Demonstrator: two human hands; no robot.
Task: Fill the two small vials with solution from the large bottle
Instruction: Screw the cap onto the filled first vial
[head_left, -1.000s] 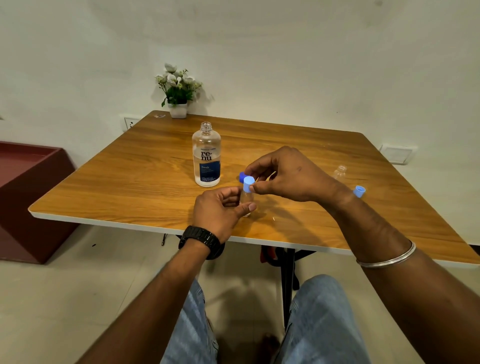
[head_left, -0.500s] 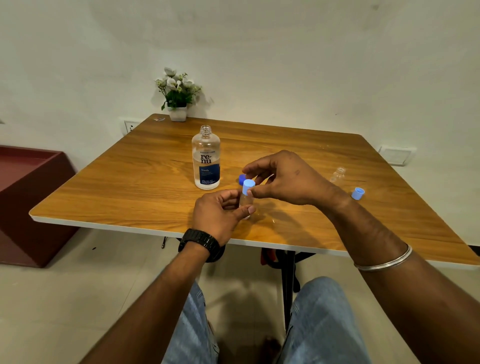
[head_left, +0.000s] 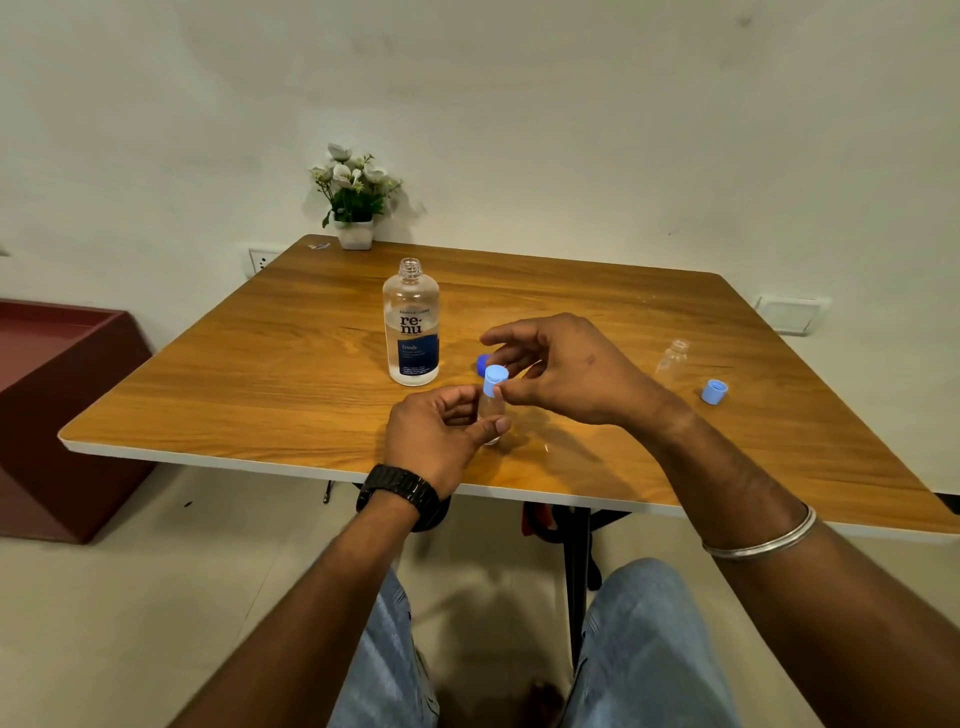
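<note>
The large clear bottle (head_left: 411, 325) with a dark blue label stands uncapped mid-table. Its dark blue cap (head_left: 483, 362) lies just right of it, partly hidden by my right hand. My left hand (head_left: 441, 431) grips a small clear vial (head_left: 491, 418) upright on the table near the front edge. A light blue cap (head_left: 495, 379) sits on that vial. My right hand (head_left: 566, 369) pinches the cap between thumb and fingers, with the index finger raised above it. A second small vial (head_left: 674, 358) stands open at the right, and its light blue cap (head_left: 714, 391) lies beside it.
A white pot of flowers (head_left: 356, 208) stands at the far left corner of the wooden table (head_left: 260, 364). A maroon box (head_left: 62, 389) sits on the floor to the left. My knees are under the table's front edge.
My right hand's fingers have turned on the light blue cap and the index finger has lifted off it. The vial and my left hand stay in place.
</note>
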